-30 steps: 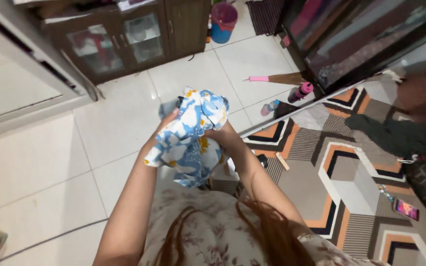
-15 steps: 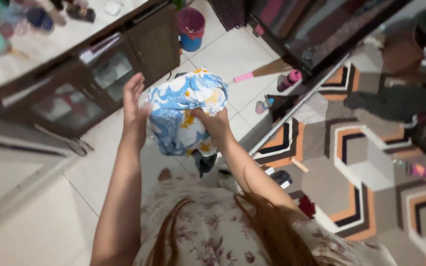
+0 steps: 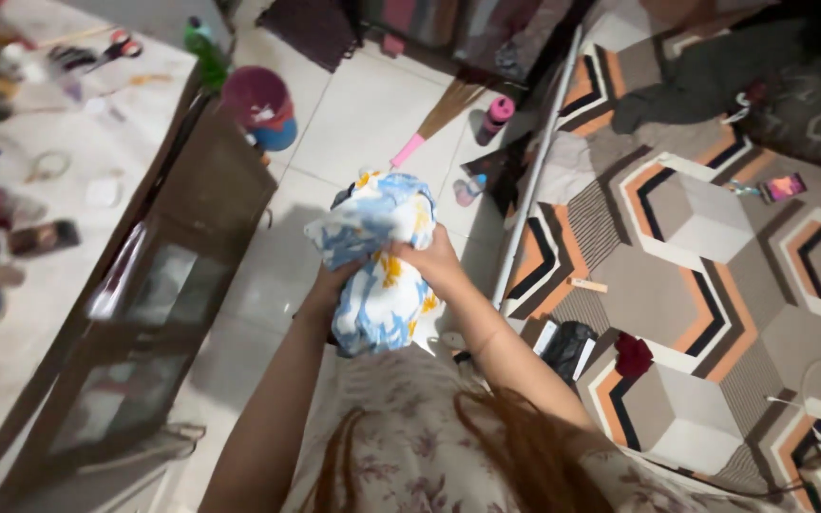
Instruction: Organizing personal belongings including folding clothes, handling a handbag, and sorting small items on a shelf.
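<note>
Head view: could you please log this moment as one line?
left hand: grips cloth | right hand: grips cloth | cloth: bunched, above floor

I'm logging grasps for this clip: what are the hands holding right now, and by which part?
Both hands grip a bunched blue, white and yellow floral cloth: left hand at its left side, right hand at its right side, mid-height.

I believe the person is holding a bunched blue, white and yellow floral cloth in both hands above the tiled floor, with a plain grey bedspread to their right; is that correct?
Not quite: the bedspread is not plain grey. The head view shows a geometric pattern of orange, black, white and grey-brown. The rest holds: the left hand and right hand both grip the bunched floral cloth above the tiled floor.
</note>
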